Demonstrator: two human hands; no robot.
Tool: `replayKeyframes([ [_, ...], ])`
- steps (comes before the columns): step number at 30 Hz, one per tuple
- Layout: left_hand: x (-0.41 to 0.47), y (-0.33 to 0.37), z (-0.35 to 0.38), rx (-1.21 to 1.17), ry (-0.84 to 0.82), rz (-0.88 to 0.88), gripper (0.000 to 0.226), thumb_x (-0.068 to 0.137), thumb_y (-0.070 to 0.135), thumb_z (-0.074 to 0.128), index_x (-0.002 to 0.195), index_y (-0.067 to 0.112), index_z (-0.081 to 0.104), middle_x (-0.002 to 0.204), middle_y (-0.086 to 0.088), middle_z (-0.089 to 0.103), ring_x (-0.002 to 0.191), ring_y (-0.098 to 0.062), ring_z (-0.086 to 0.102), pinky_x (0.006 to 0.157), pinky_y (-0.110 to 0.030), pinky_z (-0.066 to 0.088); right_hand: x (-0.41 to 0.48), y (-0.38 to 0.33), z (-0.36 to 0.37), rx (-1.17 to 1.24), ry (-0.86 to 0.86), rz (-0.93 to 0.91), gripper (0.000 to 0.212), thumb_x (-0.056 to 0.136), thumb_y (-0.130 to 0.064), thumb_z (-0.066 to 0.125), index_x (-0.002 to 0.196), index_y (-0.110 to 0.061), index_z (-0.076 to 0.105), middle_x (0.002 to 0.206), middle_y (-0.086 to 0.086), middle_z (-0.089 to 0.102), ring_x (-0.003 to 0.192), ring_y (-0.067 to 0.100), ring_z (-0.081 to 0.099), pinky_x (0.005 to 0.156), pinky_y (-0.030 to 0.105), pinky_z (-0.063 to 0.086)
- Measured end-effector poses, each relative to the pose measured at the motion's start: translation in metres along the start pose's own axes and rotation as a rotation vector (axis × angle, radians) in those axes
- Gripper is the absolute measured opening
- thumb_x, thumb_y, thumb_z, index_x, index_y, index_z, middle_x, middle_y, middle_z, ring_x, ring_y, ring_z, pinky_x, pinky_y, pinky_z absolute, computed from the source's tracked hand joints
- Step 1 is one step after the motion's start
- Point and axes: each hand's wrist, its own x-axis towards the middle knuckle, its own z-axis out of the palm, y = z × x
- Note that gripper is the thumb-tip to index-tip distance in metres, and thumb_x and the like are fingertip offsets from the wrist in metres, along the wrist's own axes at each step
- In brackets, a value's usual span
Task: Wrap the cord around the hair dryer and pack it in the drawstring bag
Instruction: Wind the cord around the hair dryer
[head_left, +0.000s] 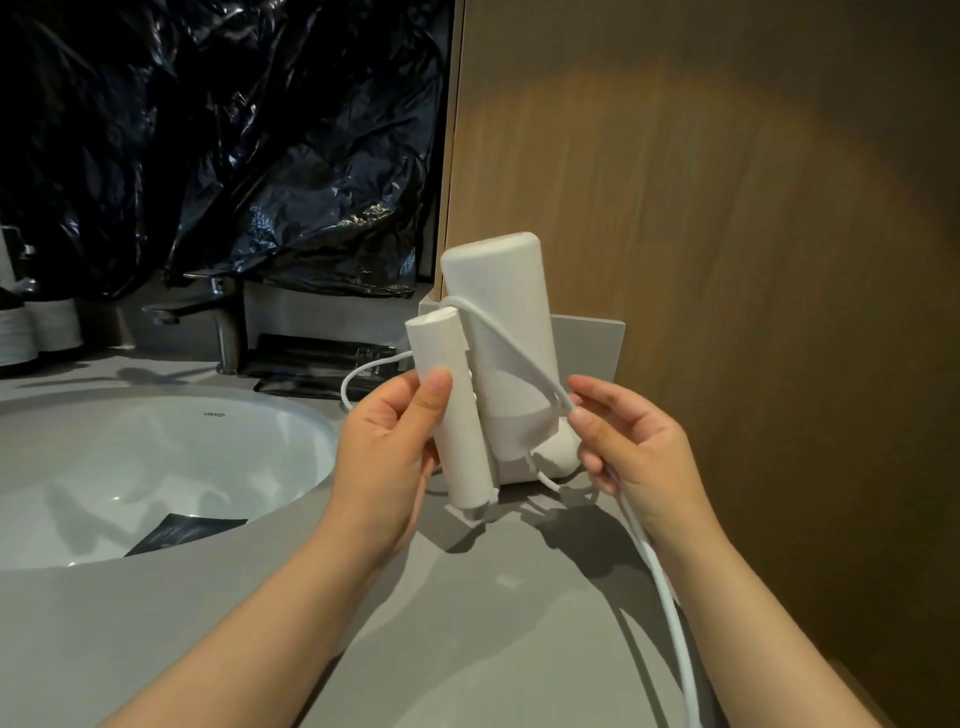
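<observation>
The left hand (387, 447) grips the folded handle of the white hair dryer (498, 275), thumb pressed on the handle's front, holding the unit upright above the grey counter (467, 597). The white cord (674, 613) crosses the dryer body diagonally from 10 o'clock to 4 o'clock, where the right hand (628, 441) pinches it, then runs to the frame's 5 o'clock edge. A white sink basin (156, 467) lies at 9 o'clock of the hands
</observation>
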Motion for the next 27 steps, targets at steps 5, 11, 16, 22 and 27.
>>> replayKeyframes([
  [5,0.002,-0.003,-0.004,-0.023,0.038,-0.048,0.035,0.080,0.036,0.055,0.099,0.008,0.065,0.085,-0.002,0.072,0.085,-0.019,0.066,0.060,-0.026,0.055,0.003,0.009,0.012,-0.093,-0.098,0.006,0.033,0.095,-0.027,0.052,0.127,-0.033,0.058,0.063,-0.009,0.064,0.042,0.008,0.045,0.041,0.016,0.042],
  [11,0.001,-0.005,-0.001,0.059,0.030,-0.070,0.039,0.082,0.042,0.054,0.101,0.010,0.066,0.095,-0.007,0.071,0.091,-0.021,0.065,0.085,-0.041,0.058,-0.008,0.008,0.010,-0.068,0.008,-0.037,0.025,0.094,-0.026,0.054,0.114,-0.036,0.063,0.054,-0.015,0.060,0.038,0.007,0.039,0.038,0.017,0.040],
  [16,-0.001,-0.009,-0.002,0.534,0.120,0.084,0.063,0.092,0.062,0.044,0.086,0.002,0.059,0.085,-0.014,0.065,0.073,-0.027,0.058,0.066,-0.040,0.049,-0.009,0.012,0.012,-0.049,0.054,-0.029,0.021,0.090,-0.026,0.058,0.105,-0.035,0.068,0.061,-0.013,0.065,0.038,0.008,0.041,0.037,0.017,0.040],
  [22,0.000,-0.009,-0.006,0.651,0.184,0.179,0.034,0.101,0.037,0.043,0.078,0.018,0.060,0.065,0.009,0.059,0.058,-0.001,0.050,0.053,-0.014,0.040,-0.012,0.008,0.012,0.004,0.109,-0.024,0.023,0.070,-0.036,0.068,0.091,-0.031,0.075,0.067,-0.004,0.070,0.039,0.010,0.044,0.038,0.017,0.041],
  [27,0.005,-0.013,-0.008,0.569,0.278,0.216,0.026,0.101,0.012,0.044,0.101,0.023,0.067,0.072,0.011,0.063,0.058,-0.003,0.054,0.055,-0.018,0.042,-0.015,0.012,0.020,0.060,0.071,-0.024,0.022,0.072,-0.033,0.069,0.080,-0.015,0.077,0.066,0.010,0.069,0.039,0.011,0.046,0.038,0.020,0.041],
])
